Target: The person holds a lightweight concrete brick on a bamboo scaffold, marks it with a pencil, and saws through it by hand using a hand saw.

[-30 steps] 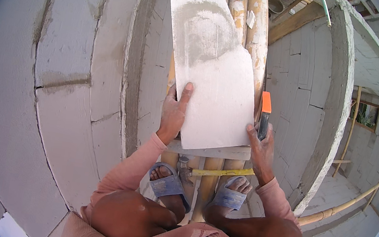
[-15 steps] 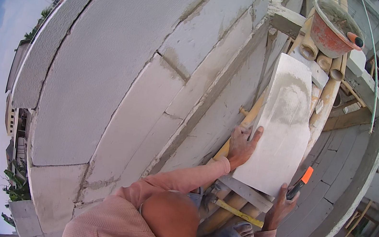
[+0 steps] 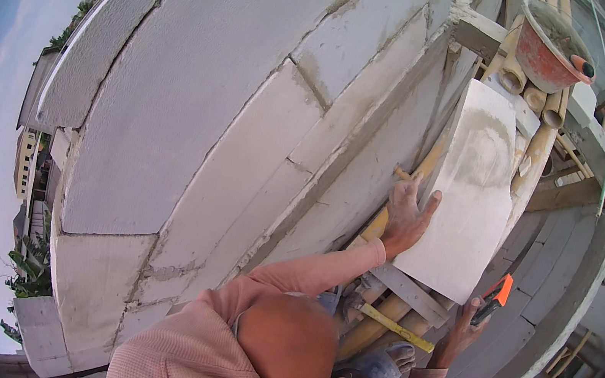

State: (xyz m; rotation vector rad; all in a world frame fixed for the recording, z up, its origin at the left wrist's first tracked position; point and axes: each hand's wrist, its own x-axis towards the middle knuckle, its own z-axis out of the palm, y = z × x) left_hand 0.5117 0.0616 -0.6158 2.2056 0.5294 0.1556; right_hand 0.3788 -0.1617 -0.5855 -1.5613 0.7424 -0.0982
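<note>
A pale aerated concrete block [image 3: 463,204] lies lengthwise in front of me, with a damp grey patch on its far half and a small notch in its right edge. My left hand [image 3: 408,219] is at the block's left edge, fingers spread and thumb against the edge. Beyond the block's near right corner, my right hand [image 3: 462,331] is closed round a tool with an orange-and-black handle [image 3: 494,299]; its working end cannot be made out. Below the block lies a yellow-handled hammer [image 3: 397,329], close to my foot.
A large block wall [image 3: 197,112] rises on my left. Bamboo poles [image 3: 550,108] run under and beyond the block. A red mortar tub [image 3: 546,53] stands on them at the far end, an orange-and-black handle at its rim. On the right a concrete beam [image 3: 602,254] curves past a drop.
My left hand's fingers have lifted and spread at the block's edge. The tool in my right hand has turned, showing more of its orange handle. The whole view has shifted slightly.
</note>
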